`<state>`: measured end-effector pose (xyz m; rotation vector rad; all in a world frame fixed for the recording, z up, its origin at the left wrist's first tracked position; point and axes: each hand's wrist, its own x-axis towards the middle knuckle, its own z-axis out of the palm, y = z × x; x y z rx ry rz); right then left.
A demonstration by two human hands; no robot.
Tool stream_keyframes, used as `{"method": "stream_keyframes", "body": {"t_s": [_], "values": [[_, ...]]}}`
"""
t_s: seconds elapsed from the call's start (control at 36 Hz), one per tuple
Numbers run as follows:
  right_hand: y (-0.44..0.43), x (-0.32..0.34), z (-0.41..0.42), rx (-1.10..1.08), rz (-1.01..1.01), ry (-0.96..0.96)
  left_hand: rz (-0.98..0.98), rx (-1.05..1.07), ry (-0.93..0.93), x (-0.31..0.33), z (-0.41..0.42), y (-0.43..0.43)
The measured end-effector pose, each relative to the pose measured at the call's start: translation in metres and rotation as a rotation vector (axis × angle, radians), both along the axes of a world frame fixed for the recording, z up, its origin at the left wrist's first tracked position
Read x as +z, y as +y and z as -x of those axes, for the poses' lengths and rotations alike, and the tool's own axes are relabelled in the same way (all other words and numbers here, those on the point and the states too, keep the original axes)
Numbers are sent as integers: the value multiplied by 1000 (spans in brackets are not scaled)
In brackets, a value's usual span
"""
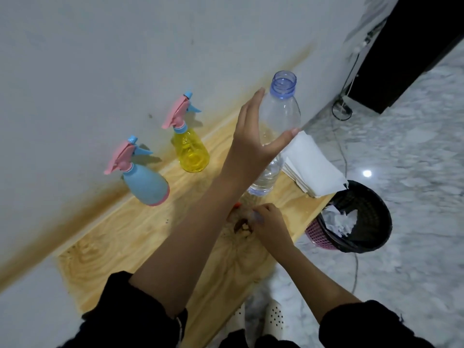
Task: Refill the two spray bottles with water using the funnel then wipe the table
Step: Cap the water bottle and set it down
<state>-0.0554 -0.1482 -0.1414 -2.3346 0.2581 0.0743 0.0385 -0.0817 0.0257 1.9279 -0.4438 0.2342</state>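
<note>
A clear water bottle [273,146] stands uncapped on the wooden table [140,237], with water in its lower part. My left hand [253,144] wraps loosely around its upper half, thumb across the front and fingers along the left side. My right hand [271,224] rests low on the table in front of the bottle, its fingers curled on a small pale blue cap [257,216]. A small orange piece [237,204] peeks out beside my left forearm, mostly hidden. The blue spray bottle [145,182] and the yellow spray bottle [192,149] stand by the wall, both with pink trigger heads on.
A stack of white paper towels [313,167] lies at the table's right end. A black bin [364,217] with crumpled paper sits on the marble floor to the right, beside a pink basket [317,234]. A cable [346,156] runs across the floor.
</note>
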Motion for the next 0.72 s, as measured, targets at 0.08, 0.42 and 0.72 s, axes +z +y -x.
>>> {"method": "stream_keyframes", "body": {"t_s": [0.08,0.42,0.72], "values": [[-14,28,-1,-135,-72,-47,19,-44,82,3,4,1],[-65,214,-50,-284,-341,-598,-68,-95,191,10,4,3],[-59,274,-81,222,45,-452,-89,-99,213,13,3,3]]}}
